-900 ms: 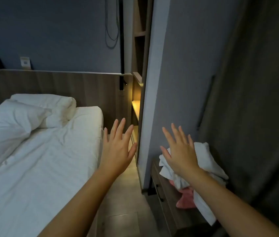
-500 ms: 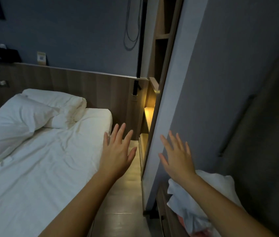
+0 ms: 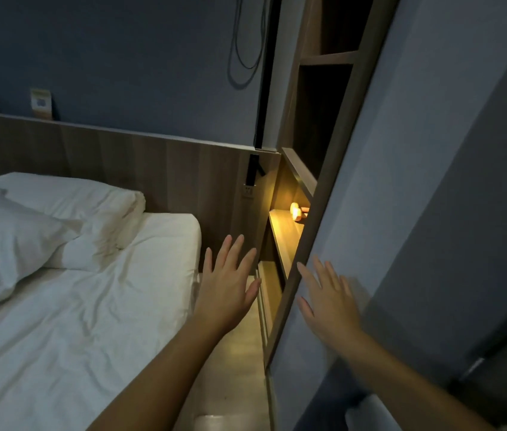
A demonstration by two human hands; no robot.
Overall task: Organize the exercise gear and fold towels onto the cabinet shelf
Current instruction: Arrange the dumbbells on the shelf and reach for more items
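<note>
Towels show only as a pale scrap of cloth at the bottom right edge of the view, low beside the grey side panel of the cabinet, and neither hand touches them; whether any exercise gear lies with them cannot be told. Just above and to the left, the cabinet shelf glows under a warm light, with a small orange thing standing on it near the back, too blurred to name. Higher shelves look dark and bare. Both hands are held out, empty, fingers spread: the right hand hovers at the wooden front edge of the cabinet, and the left hand hangs in the gap between cabinet and bed. A pillow lies crumpled at the head of the bed against the wooden headboard. By my reading, no folding is under way; this looks like a check of the shelf. The next move likely calls for turning down and right to the cloth, lifting one piece free and spreading it flat, perhaps on the bed.
</note>
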